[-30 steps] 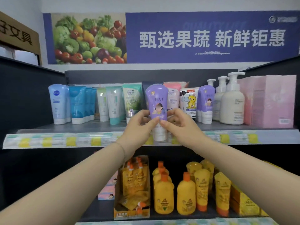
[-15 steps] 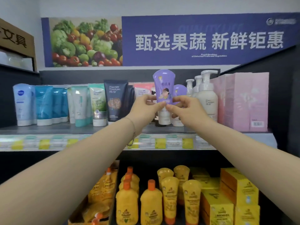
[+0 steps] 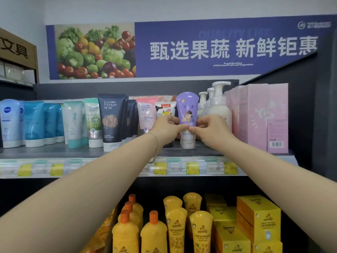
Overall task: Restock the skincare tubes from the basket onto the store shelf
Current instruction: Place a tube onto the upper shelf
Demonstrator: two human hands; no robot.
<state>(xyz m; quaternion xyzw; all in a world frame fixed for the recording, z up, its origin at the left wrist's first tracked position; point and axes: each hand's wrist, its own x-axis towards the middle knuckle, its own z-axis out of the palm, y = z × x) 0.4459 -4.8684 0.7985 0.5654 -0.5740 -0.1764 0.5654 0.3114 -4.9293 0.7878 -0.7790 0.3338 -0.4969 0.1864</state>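
A purple skincare tube (image 3: pixel 187 110) with a white cap stands upright, cap down, on the upper shelf (image 3: pixel 82 152), between a cartoon-printed tube (image 3: pixel 164 110) and white pump bottles (image 3: pixel 218 106). My left hand (image 3: pixel 166 127) pinches the tube's lower left side. My right hand (image 3: pixel 209 127) pinches its lower right side. Both sets of fingertips meet just above the cap. The basket is out of view.
Blue, green, dark navy and pink tubes (image 3: pixel 111 121) line the shelf to the left. Pink boxes (image 3: pixel 262 115) stand at the right end. Yellow bottles (image 3: pixel 153 232) and yellow boxes (image 3: pixel 255 221) fill the lower shelf. Price tags run along the shelf edge (image 3: pixel 182 168).
Both hands carried the purple tube rightward and down; its cap now rests on the shelf beside the pump bottles. The view has shifted right and closer.
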